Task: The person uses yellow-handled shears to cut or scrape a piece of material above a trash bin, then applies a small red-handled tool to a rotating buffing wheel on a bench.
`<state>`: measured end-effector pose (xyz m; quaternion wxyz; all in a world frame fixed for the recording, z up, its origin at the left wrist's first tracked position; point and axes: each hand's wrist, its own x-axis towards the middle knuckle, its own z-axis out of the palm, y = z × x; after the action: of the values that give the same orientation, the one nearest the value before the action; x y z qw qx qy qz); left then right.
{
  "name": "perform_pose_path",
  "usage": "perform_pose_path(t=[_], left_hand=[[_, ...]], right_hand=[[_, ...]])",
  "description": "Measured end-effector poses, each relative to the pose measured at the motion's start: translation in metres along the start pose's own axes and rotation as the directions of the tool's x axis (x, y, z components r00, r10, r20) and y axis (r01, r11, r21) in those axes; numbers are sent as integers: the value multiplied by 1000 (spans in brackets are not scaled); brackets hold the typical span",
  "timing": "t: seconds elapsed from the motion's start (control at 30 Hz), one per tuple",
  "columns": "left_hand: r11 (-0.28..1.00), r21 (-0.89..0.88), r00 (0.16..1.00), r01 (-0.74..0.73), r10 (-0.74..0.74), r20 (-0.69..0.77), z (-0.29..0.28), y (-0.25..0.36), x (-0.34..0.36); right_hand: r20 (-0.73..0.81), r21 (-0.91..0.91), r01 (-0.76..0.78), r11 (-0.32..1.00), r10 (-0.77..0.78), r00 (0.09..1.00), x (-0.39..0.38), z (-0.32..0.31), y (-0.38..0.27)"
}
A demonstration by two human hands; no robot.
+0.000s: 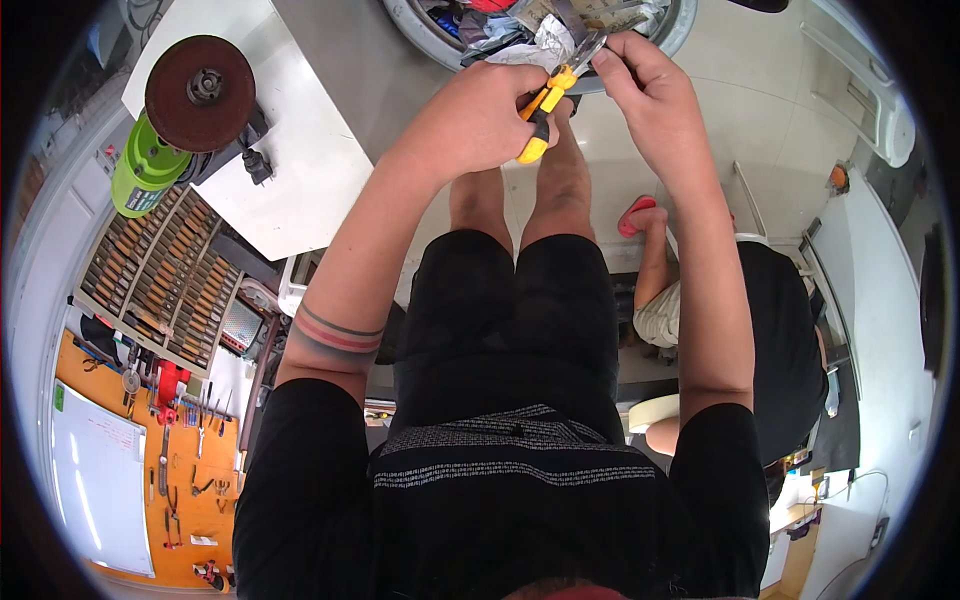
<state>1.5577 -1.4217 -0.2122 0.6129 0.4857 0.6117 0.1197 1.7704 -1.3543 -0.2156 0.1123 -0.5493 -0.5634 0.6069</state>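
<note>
My left hand (483, 115) is wrapped round the yellow-and-black handles of a pair of pliers (557, 92), whose metal jaws point up and to the right. At the jaws, the thumb and forefinger of my right hand (645, 90) are pinched together. Whatever sits between those fingertips is too small to make out. Both hands are over the near rim of a round grey tub (425, 45). Crumpled silvery wrapping (550, 42), cloth-like scraps and other litter fill the tub.
On the white-topped table (290, 150) at left lies a green power tool (150, 170) with a brown disc, its cord and plug beside it. A rack of wooden-handled tools (165, 270) stands below. Another person in black (780, 340) is close on my right, near a white chair (860, 90).
</note>
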Motion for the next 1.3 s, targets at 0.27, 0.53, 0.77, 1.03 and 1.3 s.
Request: perform_pose_path(t=[0.27,0.53,0.77,1.03,1.3], left_hand=[[998,-62,1000,0,1,31,2,-5,1],[999,30,999,-14,13,32,1,-6,4],[999,-46,1000,-12,13,20,-1,-2,5],[981,-164,994,100,-91,61,-2,-12,0],[945,249,974,212,-184,-131,-23,21,-7]], right_hand=[[11,46,-28,999,28,1000,-1,2,1],[-10,18,-17,1000,18,1000,1,-3,2],[29,-6,-5,1000,5,1000,-1,-2,5],[8,8,-15,1000,15,1000,5,-7,4],[41,-67,-49,997,52,998,-2,-18,-6]])
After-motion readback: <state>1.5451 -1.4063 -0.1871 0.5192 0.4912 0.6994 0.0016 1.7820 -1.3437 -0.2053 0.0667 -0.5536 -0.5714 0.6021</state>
